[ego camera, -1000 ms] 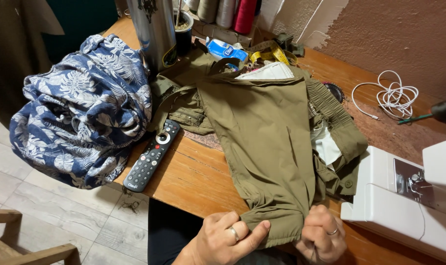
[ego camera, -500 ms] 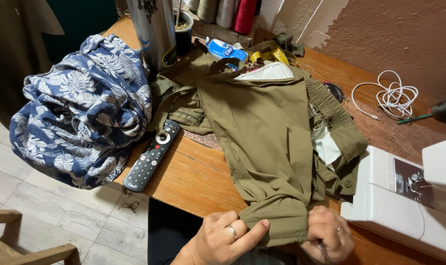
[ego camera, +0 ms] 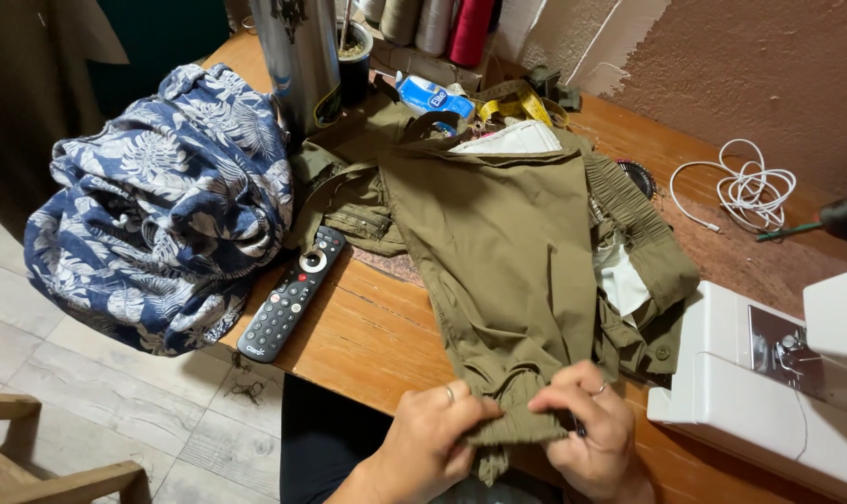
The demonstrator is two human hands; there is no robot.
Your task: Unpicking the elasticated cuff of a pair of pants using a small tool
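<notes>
Far left, the blue leaf-print fabric bundle (ego camera: 158, 210) hangs over the counter (ego camera: 367, 327) edge. Just right of it the black remote (ego camera: 291, 292) lies flat on the wood, its top end touching the olive trousers (ego camera: 507, 252). Behind, a steel flask (ego camera: 298, 61) stands upright, with thread cones (ego camera: 433, 21) along the wall and a yellow tape measure (ego camera: 512, 105) next to them. The trousers are spread across the middle of the counter, one leg running toward you, its cuff (ego camera: 517, 420) at the near edge. Your left hand (ego camera: 433, 439), ring on one finger, has its grip pinched on the cuff's left side. Your right hand (ego camera: 587, 434), also ringed, has its grip clenched on the cuff's right side, thumb on top. Cuff fabric is bunched between both hands. Right of them sits the white sewing machine (ego camera: 769, 392); a coiled white cable (ego camera: 745, 191) lies farther back.
</notes>
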